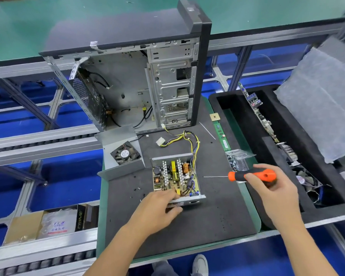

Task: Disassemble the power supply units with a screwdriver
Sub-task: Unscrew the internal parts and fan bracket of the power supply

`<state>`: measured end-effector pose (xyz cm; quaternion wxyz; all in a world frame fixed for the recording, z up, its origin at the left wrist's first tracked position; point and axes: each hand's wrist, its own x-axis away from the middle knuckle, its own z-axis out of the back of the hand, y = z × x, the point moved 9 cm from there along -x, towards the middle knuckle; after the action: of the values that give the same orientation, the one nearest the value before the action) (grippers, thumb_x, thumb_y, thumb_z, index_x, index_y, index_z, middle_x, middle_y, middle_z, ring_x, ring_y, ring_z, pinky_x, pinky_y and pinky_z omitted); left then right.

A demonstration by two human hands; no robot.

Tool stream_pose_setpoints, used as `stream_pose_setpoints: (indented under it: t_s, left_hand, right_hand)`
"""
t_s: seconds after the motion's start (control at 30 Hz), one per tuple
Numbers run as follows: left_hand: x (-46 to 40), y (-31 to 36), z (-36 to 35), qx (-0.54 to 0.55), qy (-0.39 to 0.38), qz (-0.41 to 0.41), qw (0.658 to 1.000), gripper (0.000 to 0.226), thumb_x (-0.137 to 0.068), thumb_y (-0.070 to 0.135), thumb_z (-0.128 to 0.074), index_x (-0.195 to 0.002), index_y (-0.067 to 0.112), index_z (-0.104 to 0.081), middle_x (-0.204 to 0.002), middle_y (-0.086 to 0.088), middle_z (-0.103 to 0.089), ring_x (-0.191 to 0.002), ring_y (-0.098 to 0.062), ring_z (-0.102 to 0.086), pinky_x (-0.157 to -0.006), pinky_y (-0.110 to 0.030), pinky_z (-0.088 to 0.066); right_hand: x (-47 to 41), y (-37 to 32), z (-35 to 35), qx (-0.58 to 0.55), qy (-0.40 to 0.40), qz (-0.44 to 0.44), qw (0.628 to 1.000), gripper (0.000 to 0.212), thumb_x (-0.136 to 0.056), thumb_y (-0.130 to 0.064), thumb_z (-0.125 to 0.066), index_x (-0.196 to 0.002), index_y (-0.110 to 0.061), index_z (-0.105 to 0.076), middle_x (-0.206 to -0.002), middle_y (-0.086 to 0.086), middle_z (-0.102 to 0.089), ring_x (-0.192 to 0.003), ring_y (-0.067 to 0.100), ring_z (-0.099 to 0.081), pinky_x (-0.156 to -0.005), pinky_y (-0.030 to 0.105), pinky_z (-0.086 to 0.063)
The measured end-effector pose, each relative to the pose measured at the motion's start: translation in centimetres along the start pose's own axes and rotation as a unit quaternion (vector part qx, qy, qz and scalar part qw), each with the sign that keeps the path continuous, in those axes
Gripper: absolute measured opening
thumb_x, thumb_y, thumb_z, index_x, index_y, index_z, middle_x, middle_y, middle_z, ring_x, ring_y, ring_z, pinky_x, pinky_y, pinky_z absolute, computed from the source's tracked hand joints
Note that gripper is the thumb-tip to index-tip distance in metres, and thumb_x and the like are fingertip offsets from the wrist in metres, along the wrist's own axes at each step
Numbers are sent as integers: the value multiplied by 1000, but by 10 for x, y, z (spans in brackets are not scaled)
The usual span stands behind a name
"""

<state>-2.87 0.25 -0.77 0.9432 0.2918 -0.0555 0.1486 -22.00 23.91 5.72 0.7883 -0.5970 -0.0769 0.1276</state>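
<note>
The opened power supply unit (176,177) is set near the middle of the dark foam work mat (187,226), circuit board up, so the board and its fixings are reachable from above. Its cover, the sheet-metal lid with the fan (124,156), is laid just beside it on the left, with the fan lead running off behind it. The yellow-and-black wiring harness (184,139) is trailed back toward the stripped PC case (131,76), which is stood upright at the far edge of the mat, out of the working area.

Loose screws (138,189) are scattered on the mat left of the unit; a small bag of parts (238,161) is kept to the right, near a RAM stick (221,136). Removed boards and a fan are racked in the black foam tray (237,120) further right.

Left hand (159,208): placed on the near edge of the unit, fingers curled over the metal rim with the thumb below it. The unit is judged to be gripped and steadied, or readied for turning.

Right hand (269,188): closed around the orange-and-black screwdriver (245,176) handle. The shaft is held level, tip pointed left toward the unit but clear of it; no screw is engaged. The tool is judged parked while the next fixing is located, probably a board mounting screw.
</note>
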Motion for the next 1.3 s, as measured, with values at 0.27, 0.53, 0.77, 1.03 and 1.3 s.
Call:
stream_pose_setpoints:
  t_s: [0.27, 0.53, 0.77, 1.03, 1.3]
  left_hand:
    - [-34, 20, -8, -27, 17, -19, 999, 64, -84, 64, -64, -137, 31, -50, -123, 12, -56, -116, -11, -49, -101, -28, -37]
    - [-34, 24, -21, -143, 40, -33, 988, 46, -92, 58, -53, -129, 31, -57, -115, 9, -64, -108, -17, -60, -87, -33, -45]
    - [-36, 21, -20, -132, 40, -27, 990, 45, -92, 59, -52, -130, 34, -56, -117, 13, -64, -109, -14, -60, -82, -32, -47]
    - [-37, 22, -21, -145, 39, -31, 988, 44, -93, 58, -52, -130, 34, -56, -117, 13, -65, -108, -14, -60, -81, -31, -47]
    - [-35, 22, -20, -132, 37, -29, 990, 44, -93, 57, -53, -131, 35, -55, -118, 11, -66, -109, -15, -60, -84, -32, -48]
  right_hand:
    - [-9, -33, -42, 117, -79, 104, 985, 15, -75, -50, -63, -87, -43, -57, -87, -17, -63, -80, 6, -60, -66, 7, -41]
    - [-10, -17, -58, 145, -101, 103, 979, 15, -78, -47, -66, -88, -40, -56, -88, -17, -62, -83, 4, -60, -67, 4, -40]
    - [-14, -18, -59, 158, -115, 97, 976, 19, -83, -33, -72, -88, -41, -56, -88, -19, -61, -84, 3, -59, -67, 5, -40]
    - [-10, -19, -59, 154, -114, 100, 976, 21, -84, -30, -72, -87, -41, -55, -87, -18, -60, -82, 4, -59, -69, 6, -42]
    - [-6, -25, -60, 158, -109, 103, 976, 21, -83, -30, -72, -87, -40, -54, -83, -16, -61, -85, 1, -58, -69, 3, -40]
